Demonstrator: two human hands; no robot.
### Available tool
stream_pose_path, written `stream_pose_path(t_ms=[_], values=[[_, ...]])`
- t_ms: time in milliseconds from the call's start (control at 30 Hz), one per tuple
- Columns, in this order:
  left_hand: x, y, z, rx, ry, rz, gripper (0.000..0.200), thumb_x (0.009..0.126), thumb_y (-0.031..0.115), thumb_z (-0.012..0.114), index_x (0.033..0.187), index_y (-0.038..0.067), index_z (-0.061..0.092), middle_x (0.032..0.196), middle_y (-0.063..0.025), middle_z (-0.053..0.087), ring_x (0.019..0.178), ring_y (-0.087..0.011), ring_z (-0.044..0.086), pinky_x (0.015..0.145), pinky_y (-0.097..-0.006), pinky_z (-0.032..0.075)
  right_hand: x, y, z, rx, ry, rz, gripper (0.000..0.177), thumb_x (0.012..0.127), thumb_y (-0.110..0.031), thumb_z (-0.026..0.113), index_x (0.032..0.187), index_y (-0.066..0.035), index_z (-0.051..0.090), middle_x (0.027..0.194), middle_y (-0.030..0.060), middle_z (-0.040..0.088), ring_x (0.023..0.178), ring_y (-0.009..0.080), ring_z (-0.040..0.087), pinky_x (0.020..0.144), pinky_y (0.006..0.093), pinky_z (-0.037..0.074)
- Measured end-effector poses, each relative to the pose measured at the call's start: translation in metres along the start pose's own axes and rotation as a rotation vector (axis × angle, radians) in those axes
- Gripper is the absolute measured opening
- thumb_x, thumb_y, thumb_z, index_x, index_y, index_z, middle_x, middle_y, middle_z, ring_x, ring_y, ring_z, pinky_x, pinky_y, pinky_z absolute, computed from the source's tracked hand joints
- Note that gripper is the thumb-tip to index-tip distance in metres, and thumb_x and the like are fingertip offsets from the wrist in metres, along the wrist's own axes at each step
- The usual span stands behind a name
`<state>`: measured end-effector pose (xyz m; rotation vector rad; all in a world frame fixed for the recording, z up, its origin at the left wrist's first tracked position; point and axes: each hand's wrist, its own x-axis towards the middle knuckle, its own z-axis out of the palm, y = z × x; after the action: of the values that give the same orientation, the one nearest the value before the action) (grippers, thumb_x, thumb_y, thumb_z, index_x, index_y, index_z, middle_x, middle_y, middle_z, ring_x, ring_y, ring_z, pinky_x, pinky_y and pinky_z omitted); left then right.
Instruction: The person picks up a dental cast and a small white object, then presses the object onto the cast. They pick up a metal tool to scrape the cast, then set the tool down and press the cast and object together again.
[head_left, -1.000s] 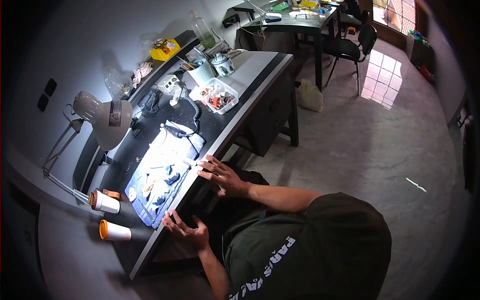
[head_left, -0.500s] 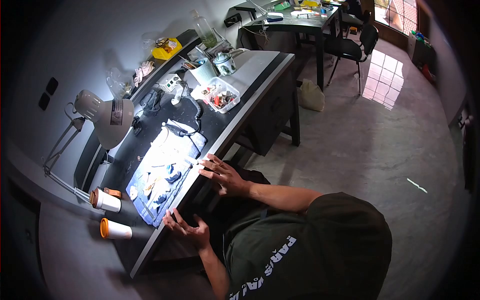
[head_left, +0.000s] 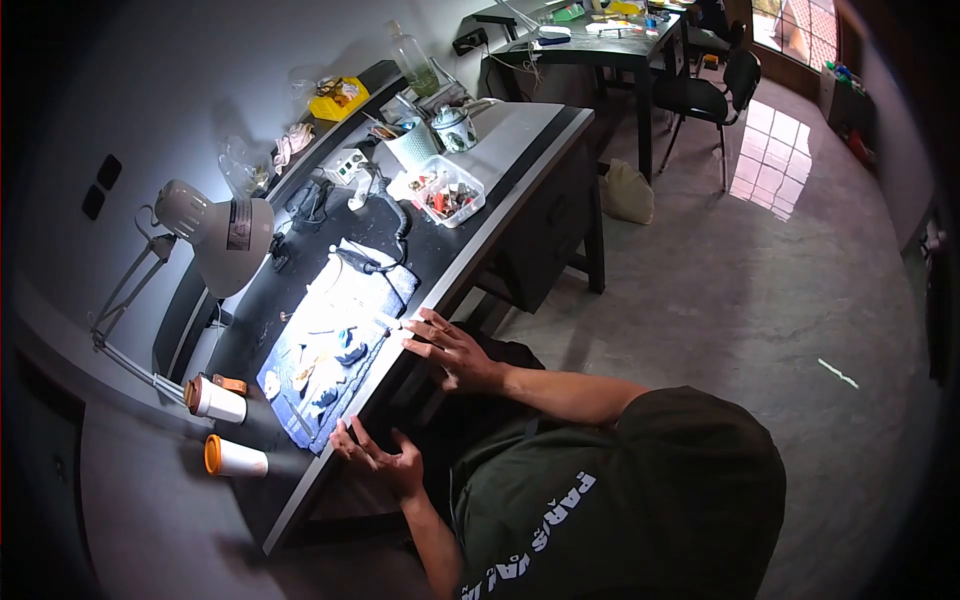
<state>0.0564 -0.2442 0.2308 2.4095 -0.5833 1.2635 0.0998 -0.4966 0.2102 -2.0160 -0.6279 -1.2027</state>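
My right hand (head_left: 457, 356) rests at the desk's front edge with fingers spread, beside a small bright white piece at the towel's border. Lower down, my left hand (head_left: 388, 464) has its fingertips along the same edge, fingers apart. Neither hand shows anything in its grip. Under the lamp's glare lies a blue-white towel (head_left: 385, 287). On it are a dark blue lump (head_left: 350, 347) and several small pieces that I cannot make out. A black handpiece (head_left: 355, 261) with a coiled cord lies across the towel's far end.
A desk lamp (head_left: 236, 245) leans over the towel. Two lidded cups (head_left: 238, 459) (head_left: 222, 402) stand at the desk's left end. Farther right are a clear plastic box (head_left: 466, 208) of small parts, a pen holder (head_left: 411, 148) and a lidded jar (head_left: 456, 132). A chair (head_left: 705, 98) stands behind.
The whole view has shifted slightly to the right. Both hands keep their places at the desk edge, with no visible change in finger pose.
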Motion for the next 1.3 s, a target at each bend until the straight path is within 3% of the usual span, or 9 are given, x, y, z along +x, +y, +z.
stream_pose_path(t_ms=[1300], values=[[-0.0017,-0.0006,0.0000,0.005,-0.022,-0.016,0.082,0.083,0.008,0.075,0.159,0.003,0.047,0.165,-0.0252,0.042,0.158,-0.0507,0.029,0.131,-0.0632,0.022,-0.0010,-0.0004,-0.0008,-0.005,-0.001,0.000,0.087,0.072,0.007,0.074,0.154,-0.013,0.052,0.164,0.0168,0.046,0.159,0.0474,0.033,0.131,0.0571,0.034]])
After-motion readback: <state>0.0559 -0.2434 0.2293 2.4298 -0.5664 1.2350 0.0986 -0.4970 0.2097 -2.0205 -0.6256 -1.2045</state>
